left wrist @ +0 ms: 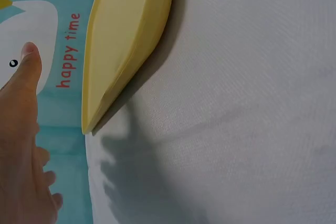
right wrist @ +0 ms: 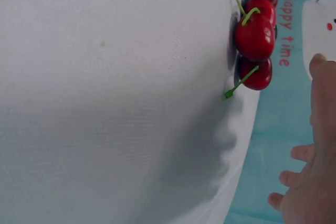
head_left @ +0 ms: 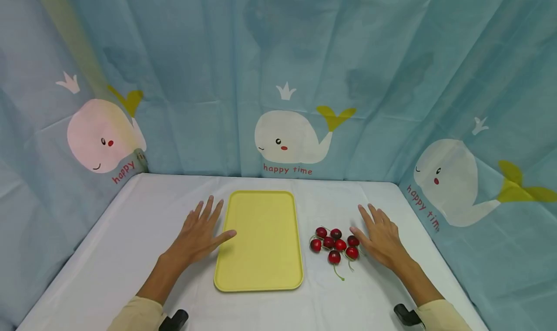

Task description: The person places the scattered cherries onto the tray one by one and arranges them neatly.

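The cherries (head_left: 329,242) all lay in a loose bunch on the white cloth (head_left: 344,307), to the right of the yellow tray (head_left: 258,241). I could count eight of them from the head view. None of them sat on the tray, and none was in a hand. So the work looked hardly begun to me, and all of the cherries were left to deal with

The left hand (head_left: 197,237) was spread out, with its fingers apart, and it held nothing. Its thumb reached over the left side of the tray. The right hand (head_left: 380,237) had its fingers apart too, and it held nothing. It was just beside the cherries, and its thumb was near the closest ones but apart from them in the right wrist view

Some bits were hard to see. In the left wrist view, the tray was cut off at the top, and most of the left hand's fingers hid behind the rest of the hand. In the right wrist view, the bunch was cut off at the top, and the cherries in front covered some at the back. A few stems (right wrist: 240,83) showed, but I could not tell if every cherry had one
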